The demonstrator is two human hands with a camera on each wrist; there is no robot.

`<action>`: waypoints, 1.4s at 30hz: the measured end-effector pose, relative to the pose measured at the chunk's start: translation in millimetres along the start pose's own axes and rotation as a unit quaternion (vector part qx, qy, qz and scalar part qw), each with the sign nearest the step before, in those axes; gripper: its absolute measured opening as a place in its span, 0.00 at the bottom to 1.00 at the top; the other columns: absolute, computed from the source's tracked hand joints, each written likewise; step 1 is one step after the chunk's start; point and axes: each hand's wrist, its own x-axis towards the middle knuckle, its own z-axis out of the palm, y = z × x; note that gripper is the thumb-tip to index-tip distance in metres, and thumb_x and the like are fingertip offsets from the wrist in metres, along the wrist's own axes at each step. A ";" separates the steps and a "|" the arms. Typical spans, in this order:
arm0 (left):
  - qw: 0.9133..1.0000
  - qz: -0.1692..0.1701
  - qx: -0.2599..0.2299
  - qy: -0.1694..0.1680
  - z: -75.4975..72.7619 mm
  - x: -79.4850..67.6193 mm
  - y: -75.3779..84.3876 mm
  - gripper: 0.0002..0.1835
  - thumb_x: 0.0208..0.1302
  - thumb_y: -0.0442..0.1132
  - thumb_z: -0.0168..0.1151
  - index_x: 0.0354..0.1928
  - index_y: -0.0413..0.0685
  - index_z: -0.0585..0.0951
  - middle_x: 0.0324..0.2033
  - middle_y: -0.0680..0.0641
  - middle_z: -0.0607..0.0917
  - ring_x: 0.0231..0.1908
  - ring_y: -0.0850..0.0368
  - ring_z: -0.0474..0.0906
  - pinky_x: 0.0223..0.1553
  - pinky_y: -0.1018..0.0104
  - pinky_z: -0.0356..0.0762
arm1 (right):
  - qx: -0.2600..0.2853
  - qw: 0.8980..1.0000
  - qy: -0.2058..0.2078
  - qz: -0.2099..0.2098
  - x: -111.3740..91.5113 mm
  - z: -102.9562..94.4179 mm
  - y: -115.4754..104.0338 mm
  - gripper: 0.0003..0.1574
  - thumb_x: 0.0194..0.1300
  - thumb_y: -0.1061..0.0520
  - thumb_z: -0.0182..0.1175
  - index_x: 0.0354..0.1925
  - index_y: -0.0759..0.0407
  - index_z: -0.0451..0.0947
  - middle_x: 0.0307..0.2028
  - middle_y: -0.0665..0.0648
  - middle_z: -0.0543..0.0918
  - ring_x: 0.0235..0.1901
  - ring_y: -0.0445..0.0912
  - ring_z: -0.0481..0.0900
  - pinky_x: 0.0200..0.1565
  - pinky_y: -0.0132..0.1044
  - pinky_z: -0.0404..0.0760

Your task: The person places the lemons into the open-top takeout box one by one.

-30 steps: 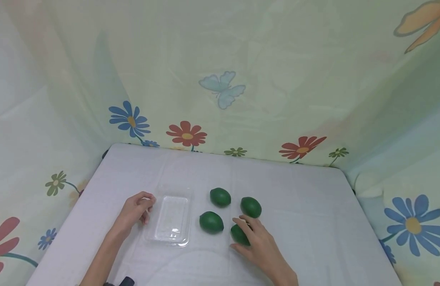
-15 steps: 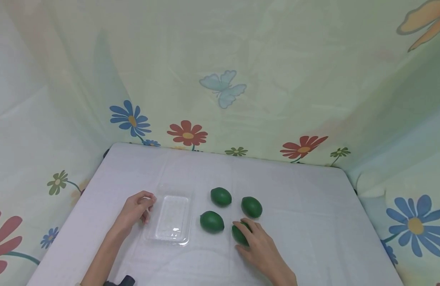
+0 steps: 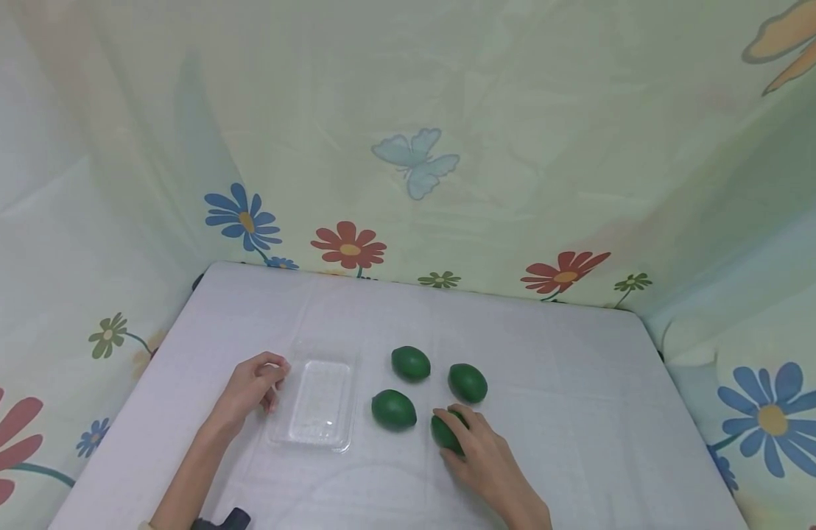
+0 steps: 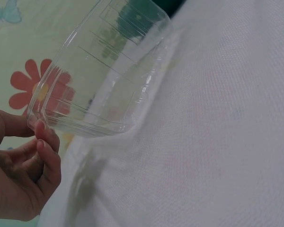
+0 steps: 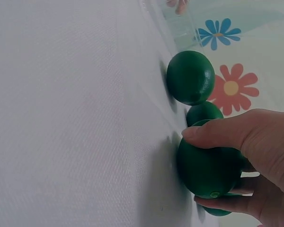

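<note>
My right hand [image 3: 486, 462] grips a dark green lime [image 3: 444, 436] at the front right of a loose group. In the right wrist view the thumb lies over one side of that lime [image 5: 208, 168], and the fingers reach round the other. Three more limes lie close by: one nearest the container [image 3: 393, 410], one at the back [image 3: 411, 364] and one at the right [image 3: 468, 383]. With thumb and fingertips, my left hand [image 3: 249, 386] pinches the rim of a clear plastic container [image 4: 104, 75] at its left side. The container holds nothing.
A white cloth covers the table [image 3: 580, 412], and its far edge meets a flowered curtain [image 3: 487, 221]. The curtain also hangs along the left and right sides. Near the left forearm a dark object [image 3: 232, 520] shows at the bottom edge.
My right hand has drawn its thumb and fingers in around the front right lime, with only a slight shift. The left hand keeps its place at the container.
</note>
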 end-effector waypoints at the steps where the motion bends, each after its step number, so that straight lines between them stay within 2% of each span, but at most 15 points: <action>1: 1.000 -0.001 -0.002 0.000 -0.1 0.1 0.0 0.16 0.75 0.40 0.57 0.57 0.37 0.76 0.29 0.45 0.79 0.18 0.58 0.72 0.23 0.66 0.75 | 0.001 1.000 -0.001 0.001 -0.1 -0.1 0.0 0.40 0.49 0.59 0.82 0.61 0.49 0.80 0.57 0.57 0.81 0.54 0.53 0.83 0.46 0.48 0.87; 15: 1.000 0.004 -0.003 -0.004 -1.2 -2.1 0.7 0.19 0.76 0.42 0.59 0.59 0.36 0.75 0.28 0.47 0.78 0.18 0.58 0.72 0.22 0.65 0.74 | 0.006 1.000 0.011 -0.014 -1.0 -3.8 -1.7 0.41 0.49 0.59 0.82 0.61 0.49 0.80 0.57 0.57 0.81 0.53 0.52 0.83 0.43 0.45 0.87; 32: 1.000 0.005 0.005 -0.003 -1.0 -3.1 4.7 0.20 0.75 0.43 0.59 0.59 0.36 0.75 0.28 0.45 0.79 0.17 0.58 0.71 0.21 0.65 0.74 | -0.012 0.996 0.056 -0.069 8.4 -24.6 -7.4 0.45 0.44 0.61 0.84 0.61 0.50 0.80 0.56 0.58 0.80 0.51 0.51 0.84 0.40 0.40 0.88; 42: 1.000 0.007 0.005 -0.002 -0.8 -2.3 5.3 0.19 0.75 0.42 0.59 0.59 0.35 0.75 0.28 0.45 0.79 0.17 0.58 0.71 0.21 0.66 0.73 | 0.000 0.996 0.038 -0.075 23.4 -36.8 -18.4 0.45 0.47 0.60 0.83 0.64 0.48 0.78 0.59 0.58 0.80 0.53 0.51 0.84 0.42 0.40 0.88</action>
